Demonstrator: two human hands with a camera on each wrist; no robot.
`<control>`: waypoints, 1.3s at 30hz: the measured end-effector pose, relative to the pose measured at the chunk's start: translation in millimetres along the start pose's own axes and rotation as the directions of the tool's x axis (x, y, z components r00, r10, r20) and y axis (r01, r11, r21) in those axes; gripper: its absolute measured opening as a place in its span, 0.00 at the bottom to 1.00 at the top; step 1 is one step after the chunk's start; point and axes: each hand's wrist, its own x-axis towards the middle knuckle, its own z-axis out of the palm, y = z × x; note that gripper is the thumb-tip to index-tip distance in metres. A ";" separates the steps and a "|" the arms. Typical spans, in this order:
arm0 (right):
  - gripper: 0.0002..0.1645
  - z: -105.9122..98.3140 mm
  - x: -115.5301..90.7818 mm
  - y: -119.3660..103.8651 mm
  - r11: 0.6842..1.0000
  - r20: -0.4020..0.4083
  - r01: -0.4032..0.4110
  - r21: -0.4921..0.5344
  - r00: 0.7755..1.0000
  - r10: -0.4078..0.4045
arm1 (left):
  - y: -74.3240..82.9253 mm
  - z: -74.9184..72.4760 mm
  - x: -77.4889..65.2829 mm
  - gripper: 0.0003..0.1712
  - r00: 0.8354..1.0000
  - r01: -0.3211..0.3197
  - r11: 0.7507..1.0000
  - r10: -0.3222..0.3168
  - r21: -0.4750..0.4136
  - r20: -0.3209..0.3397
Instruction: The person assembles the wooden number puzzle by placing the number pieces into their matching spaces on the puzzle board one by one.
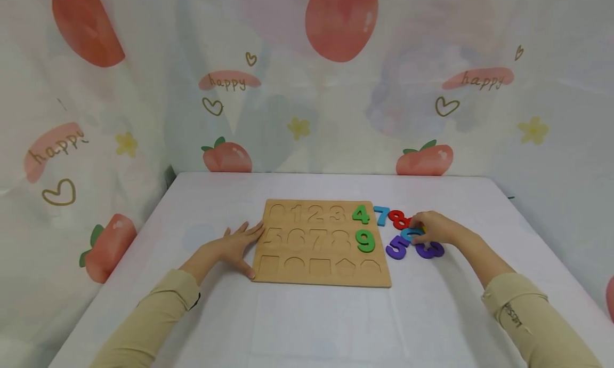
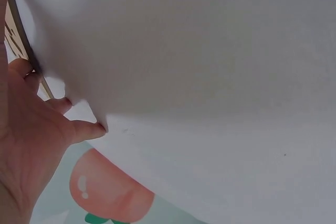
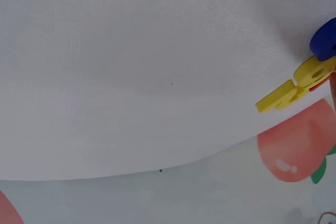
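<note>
Rolled sleeves (image 1: pixel 537 322) flank the white table (image 1: pixel 316 325). The left hand (image 1: pixel 236 249) spreads its fingers along the wooden board's (image 1: pixel 297 254) left edge, likely steadying it. Beyond the right edge, the right hand (image 1: pixel 435 228) bends over loose numbers (image 1: pixel 382 215); whether it pinches one cannot be told. Green 4 (image 1: pixel 361 215) and green 9 (image 1: pixel 365 241) sit where counting order puts them.

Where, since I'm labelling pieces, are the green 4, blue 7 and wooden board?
Green 4 (image 1: pixel 363 217), head view: its crossbar.
Blue 7 (image 1: pixel 383 217), head view: its stem.
Wooden board (image 1: pixel 320 254), head view: bare wood between lower rows.
</note>
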 end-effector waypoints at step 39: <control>0.15 0.3 2.6 -31.5 0.987 -0.217 0.147 0.066 0.968 -0.130 | 6.0 -4.3 1.3 0.74 0.998 0.055 0.998 -0.056 0.025 0.028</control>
